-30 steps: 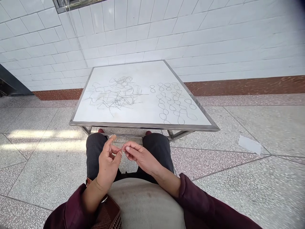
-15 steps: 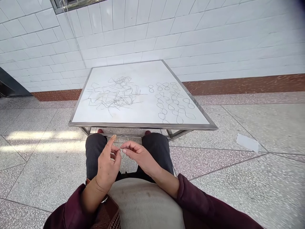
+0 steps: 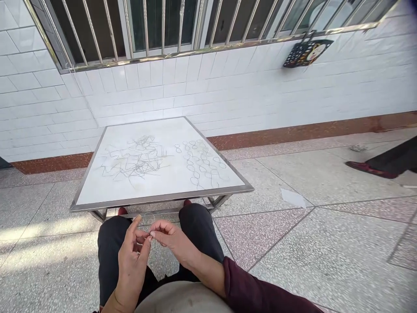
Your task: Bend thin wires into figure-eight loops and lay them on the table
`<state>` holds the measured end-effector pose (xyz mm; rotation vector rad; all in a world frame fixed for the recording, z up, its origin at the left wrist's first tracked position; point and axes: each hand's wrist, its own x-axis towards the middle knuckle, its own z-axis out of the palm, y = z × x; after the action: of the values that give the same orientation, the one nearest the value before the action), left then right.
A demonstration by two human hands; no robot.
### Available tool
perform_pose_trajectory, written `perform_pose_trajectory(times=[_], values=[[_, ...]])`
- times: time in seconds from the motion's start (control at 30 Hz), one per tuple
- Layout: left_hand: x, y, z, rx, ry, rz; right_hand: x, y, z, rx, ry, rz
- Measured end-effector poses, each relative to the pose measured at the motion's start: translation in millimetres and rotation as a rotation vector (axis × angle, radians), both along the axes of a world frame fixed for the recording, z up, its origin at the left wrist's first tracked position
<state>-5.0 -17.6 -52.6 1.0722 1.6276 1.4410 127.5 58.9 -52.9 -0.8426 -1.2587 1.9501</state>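
Between my knees, in front of the table, both hands pinch one thin wire [image 3: 149, 213] that is bent into a loop. My left hand [image 3: 134, 256] grips it between thumb and fingertips, with the index finger raised. From the other side, my right hand [image 3: 174, 241] has thumb and forefinger closed on the same wire, touching the left fingertips. The exact crossing of the wire is hidden by the fingers. On the table [image 3: 94, 193] lies a tangled heap of loose bent wires [image 3: 138, 163] at left. Several figure-eight wire loops [image 3: 202, 163] are spread at right.
A white tiled wall with a barred window [image 3: 163, 30] stands behind the table. A patterned bag [image 3: 308, 51] hangs from the bars. On the floor at right lies a white sheet [image 3: 293, 198]. Another person's leg and dark red shoe [image 3: 373, 168] show at the far right.
The view has tilted up and turned right, bringing the window, the bag and another person's leg into sight. Both hands keep their pinch on the wire, fingertips now closer together.
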Motion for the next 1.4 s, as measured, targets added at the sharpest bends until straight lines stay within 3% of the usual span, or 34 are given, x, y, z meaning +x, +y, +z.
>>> perform_pose_trajectory(times=[0.33,0.67,1.13,1.4], values=[[4,4,8.4,-0.010,-0.377,0.006,2,0,-4.6,-0.016,0.037,0.095],[4,3,15.1,-0.052,-0.395,0.009,6,1,-4.9,0.013,-0.003,0.073],[3,-1,11.6,-0.067,-0.413,-0.053,5,2,-9.0,0.097,-0.056,0.059],[3,0,11.1,-0.064,-0.398,-0.010,5,0,-10.6,0.193,-0.102,0.102]])
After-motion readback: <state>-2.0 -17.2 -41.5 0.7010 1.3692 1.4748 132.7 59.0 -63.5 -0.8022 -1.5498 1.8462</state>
